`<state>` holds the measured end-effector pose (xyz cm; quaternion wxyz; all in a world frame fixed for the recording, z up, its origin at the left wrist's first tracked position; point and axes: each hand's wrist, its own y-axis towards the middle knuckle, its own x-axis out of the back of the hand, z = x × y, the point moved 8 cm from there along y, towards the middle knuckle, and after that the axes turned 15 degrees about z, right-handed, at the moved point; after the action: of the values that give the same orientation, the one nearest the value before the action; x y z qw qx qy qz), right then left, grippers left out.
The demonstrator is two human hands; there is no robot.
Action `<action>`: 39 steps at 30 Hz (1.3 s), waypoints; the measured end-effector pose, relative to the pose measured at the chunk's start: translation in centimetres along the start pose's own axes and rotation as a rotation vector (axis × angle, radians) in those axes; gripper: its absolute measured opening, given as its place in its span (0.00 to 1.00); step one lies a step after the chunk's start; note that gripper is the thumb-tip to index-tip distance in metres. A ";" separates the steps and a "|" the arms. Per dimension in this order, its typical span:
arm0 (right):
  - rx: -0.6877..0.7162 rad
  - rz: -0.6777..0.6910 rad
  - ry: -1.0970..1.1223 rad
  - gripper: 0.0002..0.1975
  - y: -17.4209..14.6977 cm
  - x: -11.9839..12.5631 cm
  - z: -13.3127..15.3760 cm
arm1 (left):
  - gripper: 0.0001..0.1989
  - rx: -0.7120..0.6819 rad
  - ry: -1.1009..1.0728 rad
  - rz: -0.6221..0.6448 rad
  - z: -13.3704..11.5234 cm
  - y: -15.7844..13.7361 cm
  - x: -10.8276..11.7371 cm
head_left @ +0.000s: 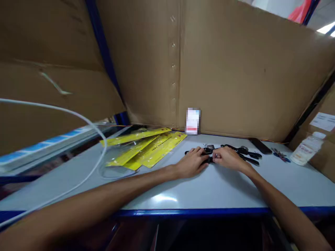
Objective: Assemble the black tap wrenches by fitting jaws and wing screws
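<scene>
My left hand [192, 162] lies on a black tool [208, 151] on the table, its fingers bent over the tool and holding it down. Close beside it, my right hand [228, 157] is closed in a pinch near the same tool. Something small and shiny shows at its fingertips, too small to name. Just right of my right hand lie several black-handled tools [251, 157], partly hidden by the hand; their exact kind cannot be made out.
Yellow cards in clear plastic packaging [159, 148] lie to the left. A white cable [90, 122] loops across the left side. At the right are a dark flat case [260, 145], a bunch of keys [281, 155] and a white bottle [308, 149]. Cardboard walls [235, 69] enclose the table [199, 191].
</scene>
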<state>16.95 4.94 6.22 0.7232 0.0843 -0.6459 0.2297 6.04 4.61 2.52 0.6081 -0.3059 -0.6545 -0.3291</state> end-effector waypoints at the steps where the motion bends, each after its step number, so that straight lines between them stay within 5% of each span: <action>1: 0.012 -0.003 -0.001 0.10 0.1 -0.1 -0.1 | 0.16 -0.003 -0.002 -0.002 0.0 0.0 0.0; 4: 0.026 -0.014 -0.010 0.16 0.4 -0.2 -0.3 | 0.16 -0.009 -0.006 -0.012 -0.1 -0.1 0.2; 8: -0.018 -0.033 -0.031 0.07 0.2 0.0 -0.6 | 0.15 -0.010 -0.005 -0.030 -0.1 -0.2 0.2; 11: -0.047 -0.029 -0.020 0.11 0.1 0.1 -0.7 | 0.16 -0.005 0.001 -0.025 -0.1 -0.2 0.1; 17: 0.087 -0.014 0.065 0.05 0.6 -0.3 -0.5 | 0.16 -0.009 0.001 -0.032 -0.1 -0.2 0.2; 22: 0.112 -0.038 0.065 0.17 0.9 -0.6 -0.7 | 0.16 -0.013 0.003 -0.034 -0.2 -0.2 0.3; 25: 0.026 -0.078 -0.003 0.06 0.5 -0.2 -0.7 | 0.16 -0.002 0.007 -0.027 -0.1 -0.2 0.2; 28: -0.057 -0.063 -0.036 0.10 0.1 0.0 -0.8 | 0.16 0.000 0.009 -0.018 -0.1 -0.1 0.1; 35: 0.023 -0.022 0.043 0.04 0.4 -0.2 -0.5 | 0.15 -0.013 0.010 -0.034 -0.1 -0.2 0.2; 39: 0.053 -0.016 0.050 0.14 0.6 -0.4 -0.5 | 0.15 -0.014 0.007 -0.043 -0.2 -0.2 0.3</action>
<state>17.13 5.59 5.68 0.7385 0.1030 -0.6205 0.2430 5.95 4.36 2.82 0.6011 -0.2948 -0.6565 -0.3476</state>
